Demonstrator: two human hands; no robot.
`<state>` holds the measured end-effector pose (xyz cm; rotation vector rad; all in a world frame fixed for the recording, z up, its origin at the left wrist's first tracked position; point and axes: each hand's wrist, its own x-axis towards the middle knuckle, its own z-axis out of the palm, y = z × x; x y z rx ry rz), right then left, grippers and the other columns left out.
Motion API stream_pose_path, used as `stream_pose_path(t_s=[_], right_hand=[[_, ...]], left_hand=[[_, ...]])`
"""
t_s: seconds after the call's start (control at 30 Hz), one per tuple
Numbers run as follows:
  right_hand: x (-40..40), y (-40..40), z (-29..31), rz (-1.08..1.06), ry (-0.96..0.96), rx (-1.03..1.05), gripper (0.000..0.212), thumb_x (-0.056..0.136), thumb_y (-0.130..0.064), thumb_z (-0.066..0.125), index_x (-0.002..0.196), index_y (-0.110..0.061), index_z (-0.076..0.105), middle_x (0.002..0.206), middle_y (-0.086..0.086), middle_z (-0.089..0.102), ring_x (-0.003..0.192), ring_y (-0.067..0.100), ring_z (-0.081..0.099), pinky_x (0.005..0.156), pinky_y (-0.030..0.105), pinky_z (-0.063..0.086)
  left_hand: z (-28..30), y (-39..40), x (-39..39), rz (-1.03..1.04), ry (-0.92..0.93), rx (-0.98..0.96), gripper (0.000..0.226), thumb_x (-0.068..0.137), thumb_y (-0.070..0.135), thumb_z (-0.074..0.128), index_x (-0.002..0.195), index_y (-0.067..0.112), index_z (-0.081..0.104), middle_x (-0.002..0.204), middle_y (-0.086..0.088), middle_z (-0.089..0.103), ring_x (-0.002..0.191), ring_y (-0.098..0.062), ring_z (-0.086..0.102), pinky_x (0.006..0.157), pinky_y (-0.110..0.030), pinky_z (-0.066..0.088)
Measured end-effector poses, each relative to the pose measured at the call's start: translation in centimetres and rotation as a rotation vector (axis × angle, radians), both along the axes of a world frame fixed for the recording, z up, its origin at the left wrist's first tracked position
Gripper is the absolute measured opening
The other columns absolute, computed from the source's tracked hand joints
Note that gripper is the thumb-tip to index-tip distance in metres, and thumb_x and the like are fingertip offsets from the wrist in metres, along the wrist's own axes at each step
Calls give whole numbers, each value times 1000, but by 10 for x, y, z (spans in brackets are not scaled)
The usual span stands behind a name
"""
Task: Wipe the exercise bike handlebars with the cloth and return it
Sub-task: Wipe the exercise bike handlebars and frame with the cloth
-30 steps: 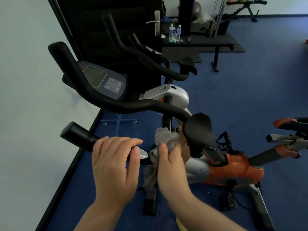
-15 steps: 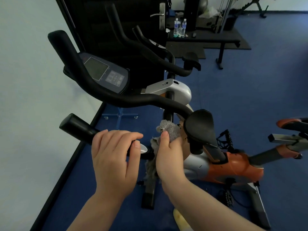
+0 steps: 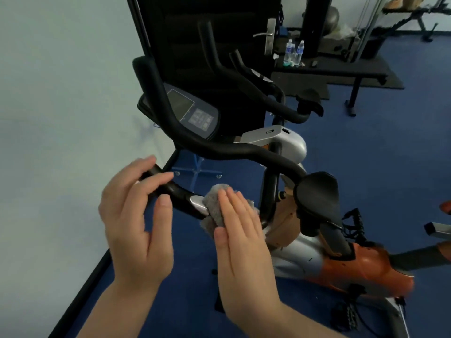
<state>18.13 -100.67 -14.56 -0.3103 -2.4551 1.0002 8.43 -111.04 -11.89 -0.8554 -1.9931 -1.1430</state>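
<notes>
Head view shows the cloth (image 3: 216,206), grey and fluffy, bunched up on the near handlebar (image 3: 178,191), right next to the shiny silver patch (image 3: 198,203) on that bar; the right hand (image 3: 240,230) lies flat on top of it with straight fingers, pressing it onto the bar and not curling round it; the left hand (image 3: 136,215) is just to the left, fingers loose and spread, fingertips touching the black grip, holding nothing tight.

I think the cloth is soft and light and will squash and fold any way you push it; it could slip off a round bar, so it seems best to wrap it round the bar with the fingers, or pinch it by the floppy corner hanging under the bar.

The bar is hard, smooth and round; it ends close to the left hand, near the pale wall (image 3: 61,118); to the right it bends up into the post (image 3: 269,191) by the black pad (image 3: 317,193), so that side is tight. The long upper handlebar (image 3: 219,148) curves above, past the screen (image 3: 188,109); blue floor (image 3: 390,154) lies open to the right.
</notes>
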Motion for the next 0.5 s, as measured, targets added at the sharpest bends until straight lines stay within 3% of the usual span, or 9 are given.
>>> stream_pose_path(t_s=[0.07, 0.17, 0.2, 0.3, 0.37, 0.5], right_hand=[[2, 14, 7, 167, -50, 78, 58, 99, -29, 34, 145, -44, 2, 150, -33, -3, 138, -12, -7, 113, 12, -4], [6, 45, 16, 248, -172, 212, 62, 97, -43, 34, 143, -49, -7, 151, -33, 3, 137, -10, 12, 112, 12, 16], [6, 48, 18, 228, -189, 254, 62, 94, -47, 30, 145, -46, -4, 151, -29, 15, 134, -5, 25, 108, 14, 26], [-2, 37, 18, 137, -240, 379, 62, 88, -45, 37, 145, -20, 35, 127, -6, 59, 105, 11, 62, 82, 22, 53], [-9, 28, 20, 82, -212, 447, 60, 86, -44, 41, 137, -13, 47, 111, -3, 66, 89, 13, 67, 68, 23, 57], [-29, 18, 30, 56, -183, 517, 55, 89, -46, 41, 132, -13, 53, 98, -4, 67, 76, 11, 66, 51, 20, 51]], left_hand=[[4, -1, -2, 8, -24, 17, 30, 92, 10, 44, 118, 4, 59, 136, -6, 46, 134, -13, 38, 110, -30, 29], [6, -3, -4, -22, -126, 41, 36, 93, 13, 43, 127, 6, 54, 140, -2, 45, 135, -17, 39, 111, -24, 29], [6, -4, -4, -20, -161, 57, 37, 93, 15, 43, 129, 8, 52, 141, -1, 45, 135, -15, 40, 110, -21, 29], [3, -7, -1, -27, -268, 122, 39, 94, 20, 40, 132, 17, 49, 139, 9, 47, 134, -11, 41, 107, -16, 30], [-1, -10, 3, -39, -312, 149, 39, 95, 24, 38, 133, 20, 48, 136, 19, 49, 132, -8, 44, 104, -14, 32], [-8, -11, 6, -43, -349, 153, 43, 97, 26, 36, 139, 20, 45, 140, 19, 48, 133, -9, 44, 103, -15, 35]])
